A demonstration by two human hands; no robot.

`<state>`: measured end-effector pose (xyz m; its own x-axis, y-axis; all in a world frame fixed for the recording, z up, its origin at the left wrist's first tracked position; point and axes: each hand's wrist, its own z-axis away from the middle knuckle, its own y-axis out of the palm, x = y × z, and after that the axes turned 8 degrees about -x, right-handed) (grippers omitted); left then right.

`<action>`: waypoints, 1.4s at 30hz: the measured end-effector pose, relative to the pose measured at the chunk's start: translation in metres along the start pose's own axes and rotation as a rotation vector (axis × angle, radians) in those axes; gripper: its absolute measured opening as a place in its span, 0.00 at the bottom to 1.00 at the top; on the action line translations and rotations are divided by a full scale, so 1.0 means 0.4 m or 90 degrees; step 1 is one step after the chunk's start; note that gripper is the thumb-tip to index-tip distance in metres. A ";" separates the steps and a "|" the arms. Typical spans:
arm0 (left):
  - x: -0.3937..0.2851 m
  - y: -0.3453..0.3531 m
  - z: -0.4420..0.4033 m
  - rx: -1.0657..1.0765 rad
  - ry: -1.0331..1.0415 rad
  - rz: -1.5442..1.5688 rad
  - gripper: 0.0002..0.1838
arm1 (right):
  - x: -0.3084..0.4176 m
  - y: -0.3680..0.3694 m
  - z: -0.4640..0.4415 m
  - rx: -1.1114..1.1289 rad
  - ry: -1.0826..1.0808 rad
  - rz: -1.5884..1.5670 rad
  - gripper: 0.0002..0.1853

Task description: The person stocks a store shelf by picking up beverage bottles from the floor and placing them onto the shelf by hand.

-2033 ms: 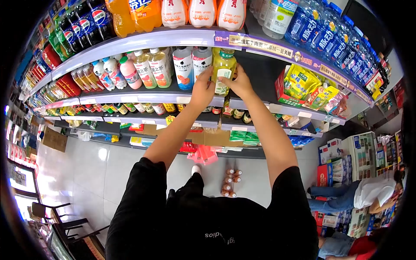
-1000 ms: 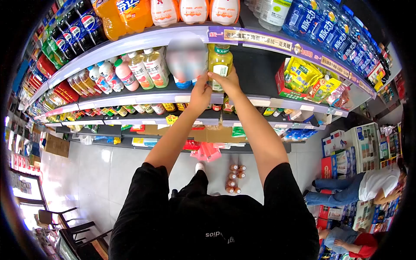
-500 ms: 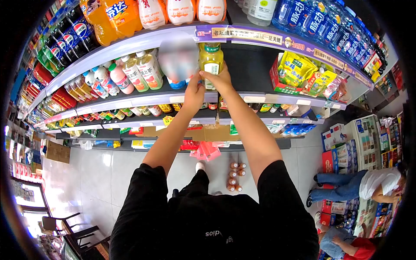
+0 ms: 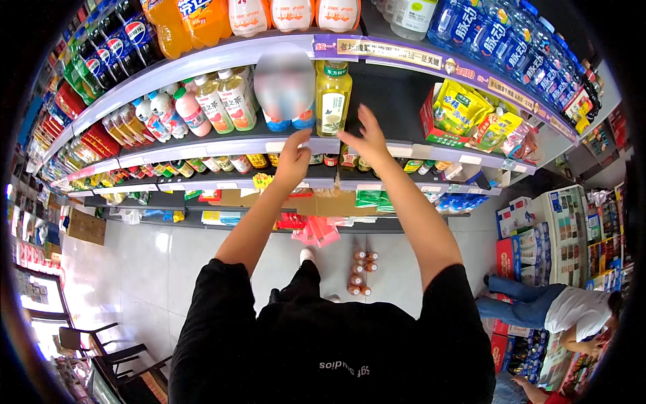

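Observation:
A bottle of yellow-green tea (image 4: 333, 101) with a green cap stands upright at the front of the middle shelf, right of a blurred round patch. My right hand (image 4: 369, 139) is just right of its lower part, fingers spread and empty. Its thumb points toward the bottle's base; whether it touches I cannot tell. Below and left of the bottle is my left hand (image 4: 293, 160), apart from it, fingers loosely bent with a gap at the thumb and nothing held. Blue-based bottles (image 4: 303, 120), partly hidden by the blur, stand left of the tea.
Fruit tea bottles (image 4: 235, 101) and a pink bottle (image 4: 191, 114) line the shelf leftward. Seasoning bags (image 4: 461, 108) sit in a box at right. Several brown-capped bottles (image 4: 360, 269) stand on the floor near my feet. Two other people, one in a white shirt (image 4: 580, 310), are at the right.
Both hands have come off the tea bottle and drawn down and apart; the right hand's fingers have spread. The bottle remains standing on the shelf. The person in white has shifted slightly downward in view.

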<state>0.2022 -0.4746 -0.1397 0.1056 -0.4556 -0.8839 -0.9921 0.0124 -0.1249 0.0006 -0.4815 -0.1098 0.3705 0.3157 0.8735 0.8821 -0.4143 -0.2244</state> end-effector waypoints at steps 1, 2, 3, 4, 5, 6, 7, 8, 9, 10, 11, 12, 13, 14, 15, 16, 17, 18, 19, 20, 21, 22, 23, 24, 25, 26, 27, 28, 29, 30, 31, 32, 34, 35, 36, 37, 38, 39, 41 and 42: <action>0.030 -0.021 0.027 0.022 -0.016 0.002 0.19 | -0.010 -0.048 0.051 0.030 0.010 -0.024 0.45; 0.067 -0.041 0.057 0.044 -0.032 0.005 0.16 | -0.019 -0.103 0.102 0.060 0.020 -0.048 0.40; 0.086 -0.064 0.094 0.060 -0.076 -0.003 0.14 | -0.089 -0.151 0.156 0.074 0.066 -0.072 0.36; 0.095 -0.089 0.133 0.076 -0.119 -0.011 0.12 | -0.159 -0.198 0.215 0.086 0.111 -0.097 0.32; 0.093 -0.112 0.176 0.115 -0.127 -0.118 0.11 | -0.151 -0.253 0.288 0.062 0.098 -0.037 0.25; 0.089 -0.137 0.220 0.153 -0.133 -0.226 0.11 | -0.201 -0.318 0.353 0.098 0.068 0.135 0.22; 0.119 -0.157 0.276 0.186 -0.137 -0.263 0.11 | -0.259 -0.370 0.431 0.105 0.167 0.112 0.21; 0.157 -0.183 0.320 0.303 -0.117 -0.215 0.13 | -0.347 -0.416 0.524 0.092 0.250 0.176 0.20; 0.188 -0.195 0.397 0.267 -0.130 -0.319 0.13 | -0.398 -0.454 0.622 0.041 0.255 0.165 0.19; 0.234 -0.216 0.458 0.315 -0.207 -0.321 0.14 | -0.397 -0.493 0.700 0.069 0.261 0.279 0.19; 0.317 -0.240 0.534 0.372 -0.142 -0.372 0.14 | -0.393 -0.522 0.771 0.099 0.266 0.393 0.19; 0.312 -0.255 0.590 0.395 -0.185 -0.350 0.14 | -0.386 -0.543 0.838 0.135 0.301 0.411 0.18; 0.353 -0.272 0.665 0.415 -0.217 -0.390 0.15 | -0.378 -0.558 0.903 0.171 0.335 0.427 0.17; 0.335 -0.284 0.714 0.470 -0.302 -0.401 0.17 | -0.382 -0.567 0.970 0.193 0.405 0.404 0.17; 0.317 -0.288 0.765 0.492 -0.380 -0.423 0.20 | -0.398 -0.571 1.033 0.216 0.474 0.380 0.17; 0.320 -0.292 0.819 0.519 -0.441 -0.426 0.23 | -0.418 -0.567 1.097 0.254 0.462 0.407 0.17; 0.355 -0.310 0.902 0.523 -0.440 -0.429 0.23 | -0.428 -0.560 1.152 0.292 0.451 0.434 0.18; 0.413 -0.338 0.987 0.617 -0.294 -0.394 0.24 | -0.414 -0.547 1.188 0.347 0.459 0.443 0.18; 0.443 -0.353 1.029 0.704 -0.146 -0.354 0.24 | -0.397 -0.528 1.221 0.403 0.466 0.453 0.18; 0.360 -0.317 1.027 0.684 -0.514 -0.390 0.23 | -0.387 -0.507 1.261 0.407 0.517 0.441 0.17; 0.351 -0.324 1.044 0.732 -0.355 -0.345 0.23 | -0.379 -0.483 1.292 0.410 0.566 0.427 0.17; 0.352 -0.334 1.092 0.772 -0.197 -0.296 0.24 | -0.363 -0.468 1.314 0.455 0.521 0.411 0.15; 0.336 -0.331 1.127 0.752 -0.245 -0.272 0.25 | -0.346 -0.452 1.335 0.496 0.475 0.393 0.14; 0.322 -0.325 1.140 0.714 -0.334 -0.249 0.25 | -0.437 -0.428 1.420 0.547 0.456 0.397 0.12; 0.298 -0.315 1.148 0.681 -0.407 -0.233 0.25 | -0.534 -0.407 1.509 0.596 0.435 0.398 0.10; 0.287 -0.309 1.156 0.650 -0.461 -0.221 0.26 | -0.545 -0.380 1.532 0.644 0.413 0.397 0.09; 0.280 -0.306 1.157 0.641 -0.475 -0.216 0.26 | -0.554 -0.374 1.555 0.644 0.402 0.380 0.09; 0.274 -0.302 1.157 0.632 -0.491 -0.208 0.27 | -0.562 -0.371 1.577 0.626 0.405 0.366 0.09; 0.270 -0.300 1.154 0.627 -0.497 -0.207 0.27 | -0.528 -0.371 1.566 0.606 0.412 0.350 0.10; 0.269 -0.297 1.156 0.624 -0.502 -0.206 0.27 | -0.488 -0.370 1.551 0.580 0.426 0.333 0.10; 0.272 -0.294 1.157 0.622 -0.502 -0.203 0.28 | -0.462 -0.375 1.543 0.554 0.445 0.314 0.11; 0.273 -0.292 1.155 0.620 -0.501 -0.203 0.28 | -0.447 -0.381 1.542 0.524 0.479 0.298 0.11; 0.272 -0.286 1.154 0.616 -0.498 -0.198 0.29 | -0.417 -0.391 1.535 0.442 0.598 0.276 0.12; 0.268 -0.282 1.150 0.609 -0.498 -0.197 0.29 | -0.450 -0.395 1.569 0.323 0.738 0.254 0.16; 0.256 -0.278 1.141 0.610 -0.502 -0.204 0.30 | -0.470 -0.416 1.594 0.377 0.607 0.275 0.16; 0.238 -0.271 1.129 0.613 -0.511 -0.220 0.30 | -0.492 -0.437 1.618 0.417 0.464 0.305 0.15; 0.217 -0.258 1.113 0.628 -0.522 -0.244 0.30 | -0.514 -0.457 1.644 0.437 0.322 0.338 0.14; 0.195 -0.245 1.098 0.643 -0.532 -0.268 0.30 | -0.524 -0.481 1.646 0.521 0.082 0.415 0.13; 0.185 -0.233 1.090 0.669 -0.552 -0.314 0.29 | -0.534 -0.497 1.688 0.435 0.313 0.333 0.12; 0.219 -0.231 1.108 0.675 -0.540 -0.348 0.29 | -0.519 -0.498 1.680 0.395 0.426 0.291 0.12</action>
<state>0.3332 -0.1210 -0.4054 0.8236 0.0256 -0.5665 -0.3415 0.8199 -0.4594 -0.0563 0.1091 -0.5368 0.6387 -0.3827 0.6675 0.7626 0.1998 -0.6152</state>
